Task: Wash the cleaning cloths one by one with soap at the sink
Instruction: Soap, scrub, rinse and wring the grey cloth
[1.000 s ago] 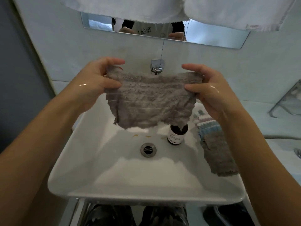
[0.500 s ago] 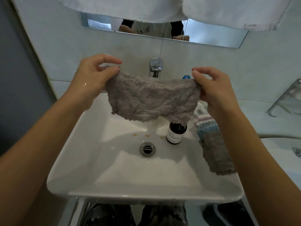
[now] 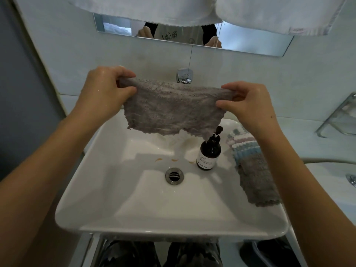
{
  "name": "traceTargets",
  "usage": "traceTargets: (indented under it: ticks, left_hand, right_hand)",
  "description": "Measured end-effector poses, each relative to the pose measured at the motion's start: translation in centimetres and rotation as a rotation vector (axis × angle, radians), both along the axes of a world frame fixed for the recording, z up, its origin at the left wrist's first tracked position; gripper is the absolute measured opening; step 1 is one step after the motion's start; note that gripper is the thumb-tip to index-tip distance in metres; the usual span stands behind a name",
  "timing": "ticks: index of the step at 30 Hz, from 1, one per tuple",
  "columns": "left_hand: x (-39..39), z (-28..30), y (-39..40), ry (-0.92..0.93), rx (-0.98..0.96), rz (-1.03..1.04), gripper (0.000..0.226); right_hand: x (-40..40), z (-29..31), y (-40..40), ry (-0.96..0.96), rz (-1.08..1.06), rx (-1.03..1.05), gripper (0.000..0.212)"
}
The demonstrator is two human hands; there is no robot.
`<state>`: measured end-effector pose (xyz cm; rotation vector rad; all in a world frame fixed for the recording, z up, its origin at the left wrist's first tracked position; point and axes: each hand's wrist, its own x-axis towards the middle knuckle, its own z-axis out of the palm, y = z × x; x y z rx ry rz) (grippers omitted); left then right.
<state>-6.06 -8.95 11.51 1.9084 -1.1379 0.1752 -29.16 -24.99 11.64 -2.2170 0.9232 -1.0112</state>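
Both hands, left hand (image 3: 105, 91) and right hand (image 3: 248, 105), pinch the grey cloth (image 3: 173, 108) by its top corners, spreading it over the sink (image 3: 119, 199) at twelve o'clock, probably for inspection. Soap bottle (image 3: 209, 153) stands at three o'clock of the drain (image 3: 174, 175).

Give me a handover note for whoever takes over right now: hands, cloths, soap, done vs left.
Left hand and right hand each pinch a top corner of the grey cloth, spread above the sink.
Soap bottle stands upright in the basin, right of the drain.
Stack of cloths lies on the sink's right rim.
Tap shows no running water.
Done: cannot tell whether this cloth is soaped.
Left: the stack, one at a time.
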Motion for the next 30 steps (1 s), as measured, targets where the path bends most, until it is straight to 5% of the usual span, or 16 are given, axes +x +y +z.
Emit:
traceTargets:
  ticks: [6,9,13,23,30]
  left_hand:
    - [0.3,0.4,0.2,-0.044,0.024,0.011,0.017]
    - [1.2,0.7,0.4,0.154,-0.002,-0.108,0.005]
    - [1.7,0.6,0.5,0.548,-0.046,-0.286,0.012]
    - [-1.8,-0.9,-1.5,0.751,-0.063,-0.213,0.011]
    - [-6.7,-1.3,-3.5,0.750,-0.094,-0.307,0.010]
  right_hand:
    - [-0.1,0.1,0.0,-0.006,-0.030,-0.139,0.006]
    - [-0.6,0.6,0.1,-0.182,0.132,0.179,0.020]
    - [-0.7,0.8,0.4,-0.363,0.251,0.611,0.013]
    - [1.4,-1.4,2.1,-0.421,0.020,0.700,0.015]
    - [4.1,-2.5,5.2,-0.390,0.109,0.571,0.018]
